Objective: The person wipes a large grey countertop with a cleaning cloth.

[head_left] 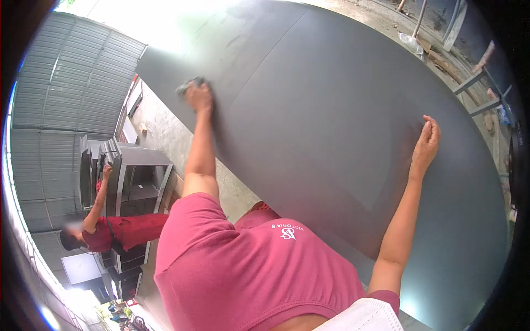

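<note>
In the head view, the left hand (200, 98) is closed around a blurred greenish-grey cloth (190, 86) near the left edge of the large grey panel (326, 94), while the right hand (426, 144) is held partly open over the panel's right part, fingers together and slightly curled; whether it touches cannot be told. The panel is extended in front of the torso, its matt face marked by a thin straight line and pale glare.

Blown-out daylight at top, soft shadows, glare lower right, curved fisheye edges (corners black), left hand (199, 95) blurred
</note>
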The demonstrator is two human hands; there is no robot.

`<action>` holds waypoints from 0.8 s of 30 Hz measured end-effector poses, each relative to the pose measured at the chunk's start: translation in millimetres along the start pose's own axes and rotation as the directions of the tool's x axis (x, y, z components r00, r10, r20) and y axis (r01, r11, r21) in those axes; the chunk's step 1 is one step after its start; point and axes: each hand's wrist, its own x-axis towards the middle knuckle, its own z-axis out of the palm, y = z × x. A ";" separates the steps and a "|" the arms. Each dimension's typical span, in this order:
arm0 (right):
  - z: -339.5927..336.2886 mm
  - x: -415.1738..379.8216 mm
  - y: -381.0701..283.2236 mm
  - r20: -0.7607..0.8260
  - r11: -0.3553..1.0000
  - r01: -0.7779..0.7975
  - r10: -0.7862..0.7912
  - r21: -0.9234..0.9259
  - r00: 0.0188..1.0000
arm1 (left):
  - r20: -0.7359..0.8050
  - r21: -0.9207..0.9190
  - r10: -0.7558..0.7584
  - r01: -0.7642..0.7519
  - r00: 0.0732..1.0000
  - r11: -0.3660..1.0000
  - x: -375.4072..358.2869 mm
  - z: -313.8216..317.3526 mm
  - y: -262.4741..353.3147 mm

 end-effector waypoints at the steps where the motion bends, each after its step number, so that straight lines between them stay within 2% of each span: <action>1: -0.4 -0.7 -0.9 0.005 1.000 -0.006 0.006 0.015 1.000 | -0.008 -0.118 0.104 -0.105 0.995 0.987 -5.5 1.2 38.4; 2: -1.6 -1.8 -0.3 0.008 1.000 -0.009 0.009 0.016 1.000 | -0.088 -0.213 0.229 -0.243 0.969 0.946 -11.0 13.9 69.6; 3: -1.8 -2.1 0.8 0.005 1.000 0.008 -0.008 -0.013 1.000 | -0.027 -0.265 0.236 -0.235 0.971 0.935 -20.8 15.6 112.7; 4: -0.8 -1.6 1.9 0.005 0.999 0.027 -0.027 -0.041 1.000 | -0.014 -0.321 0.337 -0.324 0.941 0.890 -34.8 13.1 154.0; 5: 0.0 -0.9 4.4 0.015 0.999 0.033 -0.033 -0.037 0.999 | 0.142 -0.381 0.358 -0.283 0.923 0.880 -47.1 2.1 197.4; 6: 0.0 -0.8 7.0 0.012 0.998 0.056 -0.055 -0.042 0.998 | 0.082 -0.435 0.449 -0.373 0.890 0.819 -63.0 0.2 227.7; 9: -0.5 -0.3 6.4 0.022 0.997 0.070 -0.070 -0.024 0.997 | 0.054 -0.541 0.586 -0.469 0.809 0.698 -109.3 -25.1 274.3; 13: -4.7 -2.3 1.1 0.055 0.999 0.014 -0.012 -0.031 0.998 | 0.149 -0.564 0.581 -0.414 0.800 0.715 -133.6 -68.0 234.3; 15: -5.5 -2.9 -1.4 0.074 1.000 0.009 -0.007 -0.023 0.997 | 0.125 -0.497 0.481 -0.365 0.868 0.787 -139.5 -84.2 186.0; 19: -9.7 -3.9 -6.5 0.083 1.000 -0.015 0.014 0.007 0.996 | 0.106 -0.348 0.182 -0.134 0.978 0.928 -142.7 -122.8 64.8; 21: -10.2 -6.3 -6.3 0.081 0.999 -0.031 0.030 0.021 0.996 | 0.019 -0.171 0.098 -0.094 0.995 0.981 -138.3 -121.3 -15.0; 23: -11.3 -5.0 -2.6 0.066 1.000 0.009 -0.007 -0.020 0.998 | 0.005 -0.218 -0.078 0.077 0.997 0.973 -132.7 -137.4 -62.5; 24: -10.2 -4.4 1.2 0.048 1.000 0.004 -0.003 -0.018 0.999 | -0.001 -0.229 -0.064 0.062 0.998 0.971 -128.8 -149.6 -64.0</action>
